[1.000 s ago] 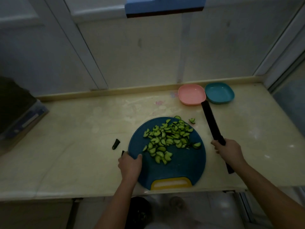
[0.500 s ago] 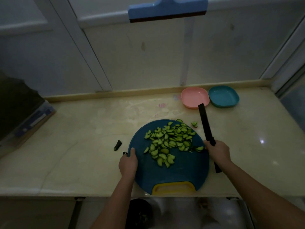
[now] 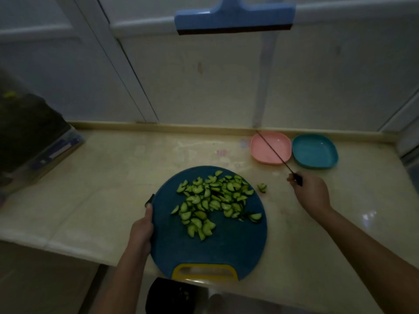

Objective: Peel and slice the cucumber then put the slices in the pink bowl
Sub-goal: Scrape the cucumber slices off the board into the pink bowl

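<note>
Head view. A round blue cutting board (image 3: 226, 241) fills the lower centre of the frame, its yellow handle (image 3: 205, 270) reaching past the near edge of the pale counter (image 3: 113, 177). The cucumber slices (image 3: 213, 200) lie heaped on the board's upper half. One stray slice (image 3: 262, 187) sits on the counter just off the board's right rim. The pink bowl (image 3: 280, 143) stands at upper right, touching a teal bowl (image 3: 314, 151) on its right, and both appear to hold nothing.

The left hand (image 3: 141, 230) grasps the board's left rim, thumb on top. Whether the board is lifted cannot be told. The right hand (image 3: 311, 193), right of centre, is clenched round the handle of a knife (image 3: 273, 151). The blade shows edge-on and slants up-left across the pink bowl in the picture.

Judged stage: slicing is done and transfer to the bowl has not begun.

Hazards:
- The heap is loose, so tilting the board too steeply or short of the bowl would spill slices onto the counter.
- A one-handed rim grip on a wide board may let it twist.
- A careless sweep of the blade could nudge the light pink bowl into its teal neighbour.
- The stray slice is easily forgotten.
</note>
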A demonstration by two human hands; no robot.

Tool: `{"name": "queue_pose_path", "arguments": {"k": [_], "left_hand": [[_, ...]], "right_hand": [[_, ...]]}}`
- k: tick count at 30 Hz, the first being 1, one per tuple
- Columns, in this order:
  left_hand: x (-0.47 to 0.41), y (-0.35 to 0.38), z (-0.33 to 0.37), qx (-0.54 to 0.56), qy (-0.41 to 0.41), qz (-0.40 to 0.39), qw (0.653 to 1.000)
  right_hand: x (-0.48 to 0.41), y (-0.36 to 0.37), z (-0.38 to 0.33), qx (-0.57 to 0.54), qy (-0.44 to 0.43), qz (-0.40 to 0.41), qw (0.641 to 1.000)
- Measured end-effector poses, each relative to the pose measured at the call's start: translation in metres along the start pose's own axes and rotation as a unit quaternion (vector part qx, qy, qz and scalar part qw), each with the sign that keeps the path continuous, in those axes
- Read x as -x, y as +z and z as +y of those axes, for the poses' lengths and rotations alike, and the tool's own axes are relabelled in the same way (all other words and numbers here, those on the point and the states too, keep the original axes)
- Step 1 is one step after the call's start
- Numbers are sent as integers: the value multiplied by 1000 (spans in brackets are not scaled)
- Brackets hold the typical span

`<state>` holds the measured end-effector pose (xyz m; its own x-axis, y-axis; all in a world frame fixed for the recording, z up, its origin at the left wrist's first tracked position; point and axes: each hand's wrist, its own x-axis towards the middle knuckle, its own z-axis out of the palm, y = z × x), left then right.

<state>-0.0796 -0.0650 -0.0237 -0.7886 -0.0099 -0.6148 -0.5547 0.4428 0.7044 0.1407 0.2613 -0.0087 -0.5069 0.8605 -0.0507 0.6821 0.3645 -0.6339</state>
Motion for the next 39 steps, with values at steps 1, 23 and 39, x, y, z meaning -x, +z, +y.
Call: {"name": "queue_pose_path", "arguments": {"k": [1, 23, 39], "left_hand": [[2, -1, 4, 13, -1, 6, 1000], [3, -16, 35, 142, -27, 31, 989], [17, 67, 42, 18, 15, -143, 989]], "right_hand": [[-16, 2, 2, 24, -24, -10, 999], [-1, 22, 13, 28, -12, -56, 998], [124, -41, 15, 61, -54, -75, 994]]}}
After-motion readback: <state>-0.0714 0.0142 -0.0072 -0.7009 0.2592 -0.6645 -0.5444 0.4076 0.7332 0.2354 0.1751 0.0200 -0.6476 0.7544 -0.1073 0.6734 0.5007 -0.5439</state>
